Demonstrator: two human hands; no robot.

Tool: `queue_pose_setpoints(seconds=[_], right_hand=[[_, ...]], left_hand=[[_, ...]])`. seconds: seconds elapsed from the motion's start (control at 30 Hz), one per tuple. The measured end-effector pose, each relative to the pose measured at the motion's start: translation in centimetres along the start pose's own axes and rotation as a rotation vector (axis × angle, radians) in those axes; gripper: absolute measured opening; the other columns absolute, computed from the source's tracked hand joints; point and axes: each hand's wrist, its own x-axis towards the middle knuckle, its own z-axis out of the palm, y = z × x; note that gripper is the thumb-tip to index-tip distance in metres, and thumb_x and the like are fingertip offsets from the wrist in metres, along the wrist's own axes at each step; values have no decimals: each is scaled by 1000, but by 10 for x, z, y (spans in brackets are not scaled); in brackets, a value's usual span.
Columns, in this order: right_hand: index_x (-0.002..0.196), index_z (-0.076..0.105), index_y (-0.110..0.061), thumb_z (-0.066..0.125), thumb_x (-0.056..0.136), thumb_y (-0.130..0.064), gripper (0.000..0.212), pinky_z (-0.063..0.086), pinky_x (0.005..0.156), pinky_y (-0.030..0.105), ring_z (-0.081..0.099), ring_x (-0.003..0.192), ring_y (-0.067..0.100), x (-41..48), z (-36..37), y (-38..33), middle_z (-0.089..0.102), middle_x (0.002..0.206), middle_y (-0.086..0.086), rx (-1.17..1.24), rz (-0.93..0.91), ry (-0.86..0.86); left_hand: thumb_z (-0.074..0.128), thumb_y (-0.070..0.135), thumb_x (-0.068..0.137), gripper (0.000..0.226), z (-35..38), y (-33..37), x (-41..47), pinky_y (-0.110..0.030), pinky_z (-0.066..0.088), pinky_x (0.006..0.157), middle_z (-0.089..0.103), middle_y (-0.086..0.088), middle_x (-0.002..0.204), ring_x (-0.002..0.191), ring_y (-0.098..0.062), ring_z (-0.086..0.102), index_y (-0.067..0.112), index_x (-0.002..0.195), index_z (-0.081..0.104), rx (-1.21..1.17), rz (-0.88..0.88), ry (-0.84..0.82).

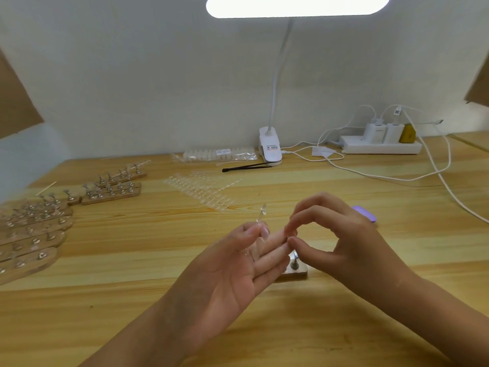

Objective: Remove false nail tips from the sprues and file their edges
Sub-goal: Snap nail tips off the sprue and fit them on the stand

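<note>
At the back of the wooden table [344, 300] a clear plastic bag [238, 156] lies flat with rows of pale nail tips [198, 154] inside. Its white label [223, 151] is too small to read. The lamp clip [270, 148] carries a sticker with red and black print, also unreadable. Loose sprues [201, 189] of clear tips lie mid-table. Nearer, the left hand [232, 268] pinches a clear sprue piece [260, 215] between thumb and forefinger, its other fingers straight. The right hand [344, 242] is curled, with thumb and forefinger tips at the left fingertips; whether they clamp anything I cannot tell.
</note>
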Motion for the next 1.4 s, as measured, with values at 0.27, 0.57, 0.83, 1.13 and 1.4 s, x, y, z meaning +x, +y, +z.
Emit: queue_pose_setpoints(seconds=[0.27, 0.57, 0.83, 1.13, 1.4], right_hand=[[95, 68, -13, 72, 82, -9, 14, 52, 80, 24, 62, 88, 7, 2, -3, 2, 63, 93, -11, 46, -17, -2], [91, 70, -18, 74, 81, -11, 13, 55, 87, 28, 69, 93, 10, 4, -7, 7, 71, 90, -9, 237, 128, -70], [91, 66, -18, 68, 81, -18, 10, 53, 83, 26, 66, 93, 13, 7, -24, 8, 68, 93, -10, 94, -35, -108], [91, 62, -32, 68, 84, -28, 10, 27, 95, -1, 59, 101, 1, 2, -24, 12, 64, 98, -21, -91, -76, -356], [90, 63, -31, 70, 86, -27, 9, 33, 90, 5, 60, 99, 0, 1, -21, 16, 65, 97, -19, -96, -39, -397]], left_hand=[[73, 26, 88, 8, -2, 1, 1, -37, 34, 115, 54, -24, 141, 136, -31, 49, 18, 89, 71, 46, -17, -8], [68, 28, 91, 9, -3, -1, 0, -37, 32, 116, 53, -24, 142, 137, -30, 48, 20, 91, 70, 66, 7, 16], [64, 25, 83, 11, 5, 2, -2, -36, 38, 111, 59, -21, 137, 131, -30, 54, 19, 79, 71, 59, 51, 58], [71, 19, 81, 3, -3, 9, 0, -36, 50, 102, 61, -18, 135, 126, -30, 59, 17, 80, 72, -116, 113, 180], [75, 21, 76, 6, -3, 10, -1, -30, 56, 89, 64, -13, 132, 115, -23, 66, 18, 79, 72, -183, 91, 200]])
